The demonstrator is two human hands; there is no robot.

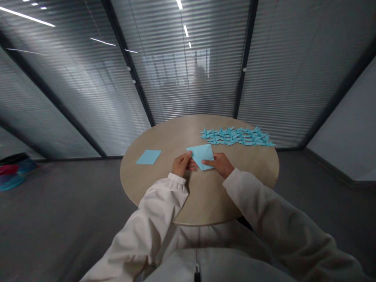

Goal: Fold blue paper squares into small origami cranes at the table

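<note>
Nearest the camera, at the bottom of the frame, a zip pull (197, 272) hangs on the front of a pale jacket (223, 264), and two off-white sleeves rise from the lower corners: the left sleeve (149, 223), gathered at an elastic cuff, and the right sleeve (264, 203). The left hand (182, 164) grasps the left corner of a folded light-blue paper (202, 154), with the thumb on top. The right hand (219, 164) is not clenched; it lies low on the round wooden table (205, 199), its index finger stretched across the paper's right side and pinning it down. The paper sits between the hands, just forward of the table's middle. A steady pin on one side and a light pinch on the other looks like a sound way to keep the layers aligned, with any crease best pressed against the hard tabletop. To the left lies a flat square of blue paper (148, 156). Toward the far rim, at upper right of the table, spreads a dense band of blue origami cranes (237, 136). Slatted blinds behind glass (188, 58) fill the upper frame, and a colourful bundle (14, 172) sits on the grey floor (58, 223) at far left.
</note>
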